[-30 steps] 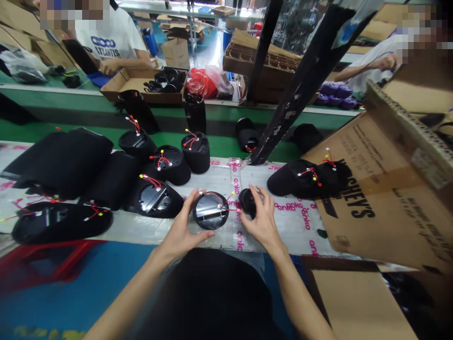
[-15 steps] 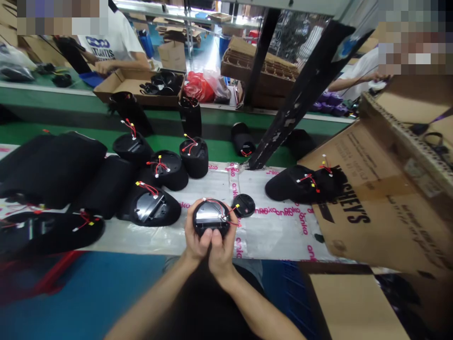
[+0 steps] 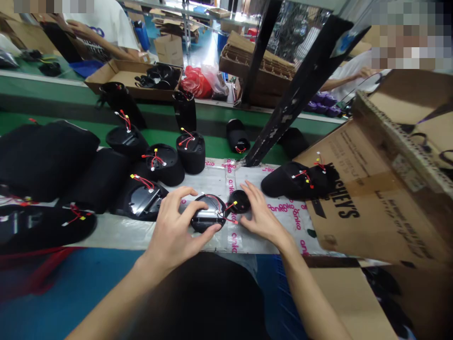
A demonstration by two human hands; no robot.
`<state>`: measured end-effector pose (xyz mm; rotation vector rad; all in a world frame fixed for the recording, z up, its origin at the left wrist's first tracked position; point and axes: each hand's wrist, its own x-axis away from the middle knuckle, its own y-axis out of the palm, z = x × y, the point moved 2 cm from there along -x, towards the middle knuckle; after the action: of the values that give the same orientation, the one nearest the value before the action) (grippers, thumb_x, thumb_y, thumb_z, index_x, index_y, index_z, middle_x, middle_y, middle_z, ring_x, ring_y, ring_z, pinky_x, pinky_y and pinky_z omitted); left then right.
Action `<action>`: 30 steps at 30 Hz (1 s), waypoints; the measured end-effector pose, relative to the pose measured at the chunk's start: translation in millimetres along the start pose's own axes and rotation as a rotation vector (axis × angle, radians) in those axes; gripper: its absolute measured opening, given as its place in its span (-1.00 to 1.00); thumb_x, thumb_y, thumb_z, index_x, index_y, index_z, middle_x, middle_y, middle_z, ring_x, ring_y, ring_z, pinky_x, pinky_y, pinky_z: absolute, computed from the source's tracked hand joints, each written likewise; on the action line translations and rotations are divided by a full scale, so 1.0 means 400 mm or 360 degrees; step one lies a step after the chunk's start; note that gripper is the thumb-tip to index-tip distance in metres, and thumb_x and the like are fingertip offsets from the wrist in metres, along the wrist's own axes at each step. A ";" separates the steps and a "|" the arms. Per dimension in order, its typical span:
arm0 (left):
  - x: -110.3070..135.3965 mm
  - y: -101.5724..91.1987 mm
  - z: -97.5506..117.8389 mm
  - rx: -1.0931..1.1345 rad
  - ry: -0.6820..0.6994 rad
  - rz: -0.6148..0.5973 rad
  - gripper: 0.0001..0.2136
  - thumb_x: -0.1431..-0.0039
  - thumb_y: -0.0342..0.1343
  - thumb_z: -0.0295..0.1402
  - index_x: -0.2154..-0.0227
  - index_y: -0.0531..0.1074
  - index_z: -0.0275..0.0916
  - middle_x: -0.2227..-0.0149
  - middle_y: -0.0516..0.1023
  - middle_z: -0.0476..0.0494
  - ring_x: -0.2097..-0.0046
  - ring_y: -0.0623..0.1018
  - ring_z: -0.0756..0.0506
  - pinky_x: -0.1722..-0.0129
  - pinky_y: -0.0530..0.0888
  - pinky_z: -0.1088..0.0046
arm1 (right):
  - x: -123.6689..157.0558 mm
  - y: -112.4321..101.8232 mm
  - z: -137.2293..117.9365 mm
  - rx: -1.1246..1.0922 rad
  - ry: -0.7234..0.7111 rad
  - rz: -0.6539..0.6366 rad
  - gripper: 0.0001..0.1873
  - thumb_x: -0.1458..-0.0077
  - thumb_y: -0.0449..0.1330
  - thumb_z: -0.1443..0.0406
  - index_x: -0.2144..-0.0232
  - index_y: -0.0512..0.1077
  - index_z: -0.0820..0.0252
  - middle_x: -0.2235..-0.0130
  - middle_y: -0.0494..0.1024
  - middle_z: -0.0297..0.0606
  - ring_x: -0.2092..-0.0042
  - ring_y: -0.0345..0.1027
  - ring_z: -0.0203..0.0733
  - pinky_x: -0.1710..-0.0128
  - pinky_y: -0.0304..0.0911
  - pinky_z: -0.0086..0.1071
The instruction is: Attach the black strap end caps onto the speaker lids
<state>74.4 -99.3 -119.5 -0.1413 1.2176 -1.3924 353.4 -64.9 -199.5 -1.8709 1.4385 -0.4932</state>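
Observation:
A black cylindrical housing [image 3: 209, 215] stands on the table in front of me, with a silver plate and red and white wires on its upper end. My left hand [image 3: 179, 224] curls round its left side, thumb at the near edge and fingers over the top. Just to the right lies a small round black cap [image 3: 239, 201]. My right hand [image 3: 261, 215] is beside the cap, fingers spread and thumb apart; whether it touches the cap I cannot tell. Yellow and red connectors [image 3: 232, 205] hang between housing and cap.
Several black fabric-covered housings [image 3: 191, 153] with wires stand at left, and more [image 3: 286, 182] lie at right by a large cardboard box [image 3: 354, 198]. A slanted black post [image 3: 293, 94] rises behind the table [image 3: 212, 179]. Across the green belt, a co-worker [image 3: 106, 33] works near an open carton [image 3: 106, 80].
The housing has gone from between both hands to the table. My right hand has let go and moved right to the cap; my left hand has shifted to the housing's left side.

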 end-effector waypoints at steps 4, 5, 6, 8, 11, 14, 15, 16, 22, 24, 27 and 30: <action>-0.024 0.020 0.024 -0.0097 0.0009 -0.0103 -0.39 -0.15 0.45 0.10 -0.08 0.50 -0.22 -0.13 0.52 -0.43 -0.16 0.55 -0.48 -0.18 0.44 -0.17 | -0.022 0.052 0.021 0.0008 0.0074 -0.0121 -0.03 -0.08 0.34 0.31 -0.51 0.18 0.18 -0.53 0.18 0.14 -0.58 -0.02 0.34 -0.53 0.02 0.28; -0.025 0.025 0.030 -0.0094 0.0027 -0.0100 -0.35 -0.13 0.45 0.13 -0.10 0.49 -0.23 -0.14 0.53 -0.45 -0.16 0.55 -0.49 -0.20 0.41 -0.19 | -0.021 0.059 0.019 -0.0003 0.0081 -0.0076 -0.09 -0.14 0.32 0.29 -0.50 0.20 0.18 -0.50 0.24 0.15 -0.55 0.06 0.30 -0.53 0.05 0.26; -0.025 0.031 0.037 -0.0093 0.0038 -0.0087 -0.34 -0.14 0.45 0.13 -0.12 0.49 -0.23 -0.14 0.54 -0.46 -0.17 0.56 -0.50 -0.22 0.39 -0.21 | -0.017 0.062 0.015 -0.0021 0.0095 -0.0021 -0.14 -0.19 0.31 0.27 -0.49 0.21 0.18 -0.46 0.29 0.14 -0.51 0.14 0.27 -0.52 0.09 0.24; -0.024 0.040 0.050 -0.0085 0.0059 -0.0032 -0.46 -0.24 0.42 0.01 -0.12 0.49 -0.22 -0.14 0.58 -0.44 -0.19 0.58 -0.46 -0.26 0.36 -0.18 | -0.005 0.060 0.007 -0.0203 0.0178 0.0120 -0.16 -0.22 0.36 0.15 -0.46 0.24 0.16 -0.41 0.37 0.11 -0.45 0.25 0.24 -0.49 0.14 0.23; -0.028 0.053 0.068 0.0011 0.0192 -0.0004 -0.72 -0.42 0.30 -0.30 -0.12 0.50 -0.14 -0.10 0.68 -0.27 -0.18 0.64 -0.30 -0.28 0.36 -0.03 | 0.020 0.056 -0.013 -0.0844 0.0355 0.0345 -0.23 -0.26 0.31 -0.12 -0.35 0.39 0.13 -0.31 0.53 0.04 -0.35 0.41 0.25 -0.42 0.25 0.21; -0.040 0.060 0.072 0.0129 0.0302 -0.0036 -0.80 -0.47 0.25 -0.40 -0.08 0.52 -0.11 -0.01 0.76 -0.11 -0.10 0.70 -0.21 -0.22 0.38 0.09 | 0.034 0.066 -0.057 -0.1499 0.0394 0.0249 -0.21 -0.38 -0.06 -0.25 -0.25 0.50 0.16 -0.20 0.65 0.04 -0.21 0.55 0.26 -0.22 0.46 0.20; -0.046 0.060 0.070 0.0154 0.0304 -0.0042 -0.82 -0.47 0.25 -0.40 -0.07 0.53 -0.12 0.00 0.77 -0.08 -0.08 0.71 -0.20 -0.19 0.39 0.11 | 0.034 0.068 -0.075 -0.1684 0.0390 0.0167 -0.17 -0.37 -0.12 -0.25 -0.25 0.51 0.18 -0.18 0.66 0.06 -0.17 0.57 0.27 -0.17 0.49 0.21; -0.053 0.059 0.067 0.0183 0.0299 -0.0048 -0.84 -0.47 0.24 -0.40 -0.04 0.54 -0.13 0.02 0.78 -0.07 -0.07 0.72 -0.20 -0.16 0.40 0.12 | 0.032 0.069 -0.094 -0.1864 0.0386 0.0093 -0.15 -0.34 -0.12 -0.24 -0.27 0.50 0.20 -0.18 0.66 0.07 -0.16 0.57 0.28 -0.15 0.50 0.23; -0.099 0.040 0.040 0.0445 0.0012 -0.0152 -0.87 -0.40 0.34 -0.26 0.19 0.52 -0.15 0.25 0.76 -0.01 0.19 0.73 -0.14 0.07 0.52 0.22 | 0.014 0.034 -0.164 -0.2035 0.0309 0.0025 -0.02 -0.18 -0.06 -0.21 -0.42 0.34 0.26 -0.30 0.57 0.12 -0.29 0.45 0.39 -0.26 0.36 0.38; -0.106 0.036 0.036 0.0489 0.0011 -0.0174 -0.87 -0.39 0.34 -0.27 0.22 0.52 -0.15 0.28 0.74 0.00 0.21 0.70 -0.12 0.07 0.52 0.24 | 0.018 0.019 -0.168 -0.1911 0.0256 0.0116 -0.01 -0.15 0.02 -0.23 -0.44 0.30 0.22 -0.34 0.53 0.10 -0.32 0.43 0.40 -0.30 0.35 0.36; -0.107 0.034 0.038 0.0500 0.0196 -0.0179 -0.95 -0.42 0.30 -0.36 0.20 0.54 -0.15 0.24 0.75 0.00 0.20 0.71 -0.11 -0.01 0.48 0.22 | 0.028 -0.002 -0.166 -0.1591 0.0107 0.0294 -0.04 -0.16 0.22 -0.23 -0.45 0.26 0.08 -0.41 0.44 0.02 -0.39 0.35 0.35 -0.39 0.28 0.30; -0.104 0.034 0.039 0.0467 0.0283 -0.0149 -0.99 -0.43 0.27 -0.38 0.15 0.57 -0.15 0.23 0.77 -0.01 0.15 0.74 -0.13 -0.06 0.46 0.21 | 0.030 -0.020 -0.167 -0.1214 -0.0013 0.0432 -0.09 -0.19 0.34 -0.21 -0.42 0.24 -0.03 -0.44 0.37 -0.05 -0.44 0.29 0.28 -0.47 0.21 0.25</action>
<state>105.5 -71.6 -98.9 0.1345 1.1471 -1.6776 317.3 -95.8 -150.2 -2.1623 2.0181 0.2422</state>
